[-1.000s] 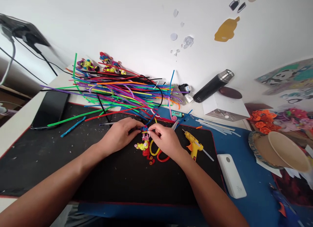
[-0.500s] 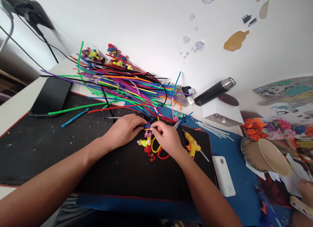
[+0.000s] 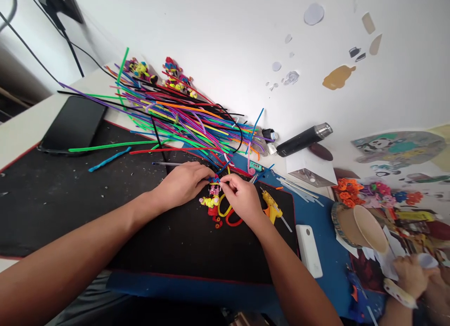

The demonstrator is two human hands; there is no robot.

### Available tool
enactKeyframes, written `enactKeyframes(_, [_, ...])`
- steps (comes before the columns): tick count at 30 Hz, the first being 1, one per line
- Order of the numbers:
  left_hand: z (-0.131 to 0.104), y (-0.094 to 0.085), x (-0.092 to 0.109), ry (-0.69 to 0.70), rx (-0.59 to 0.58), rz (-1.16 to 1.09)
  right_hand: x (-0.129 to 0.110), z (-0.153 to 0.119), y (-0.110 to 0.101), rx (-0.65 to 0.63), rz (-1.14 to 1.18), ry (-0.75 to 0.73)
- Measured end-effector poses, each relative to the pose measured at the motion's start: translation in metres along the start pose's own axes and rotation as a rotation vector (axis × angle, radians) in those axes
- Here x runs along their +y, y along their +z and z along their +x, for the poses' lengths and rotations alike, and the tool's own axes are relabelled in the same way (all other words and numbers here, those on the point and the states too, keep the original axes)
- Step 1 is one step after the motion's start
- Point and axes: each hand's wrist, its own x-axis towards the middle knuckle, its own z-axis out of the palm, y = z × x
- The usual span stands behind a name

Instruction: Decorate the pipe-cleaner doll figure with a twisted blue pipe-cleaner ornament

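A small figure (image 3: pixel 213 200) made of pink, yellow, red and blue strips lies on the black mat (image 3: pixel 70 199). My left hand (image 3: pixel 184 183) pinches its blue top from the left. From the right, my right hand (image 3: pixel 241 199) pinches the same top, fingertips almost touching the left ones. Red and yellow scissor handles (image 3: pixel 230 216) lie under my right hand. A blue strip (image 3: pixel 225 166) rises from the figure's top between my fingers.
A big heap of coloured strips (image 3: pixel 176 120) lies behind my hands. A phone (image 3: pixel 72 124) sits far left. To the right are a yellow glue gun (image 3: pixel 271 206), a white power bank (image 3: pixel 309 251) and a black flask (image 3: pixel 302 139). Another person's hand (image 3: pixel 411 274) works at bottom right.
My hands stay pinched on the figure's top. The view has swung right and down, bringing another person's hand into sight at the bottom right.
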Motion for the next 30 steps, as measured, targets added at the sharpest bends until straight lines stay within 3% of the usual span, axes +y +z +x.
enactKeyframes(30, [0.0013,0.0091,0.0015,0.052,-0.01,0.201,0.0011,0.0019,0.0027,-0.015,-0.117,-0.004])
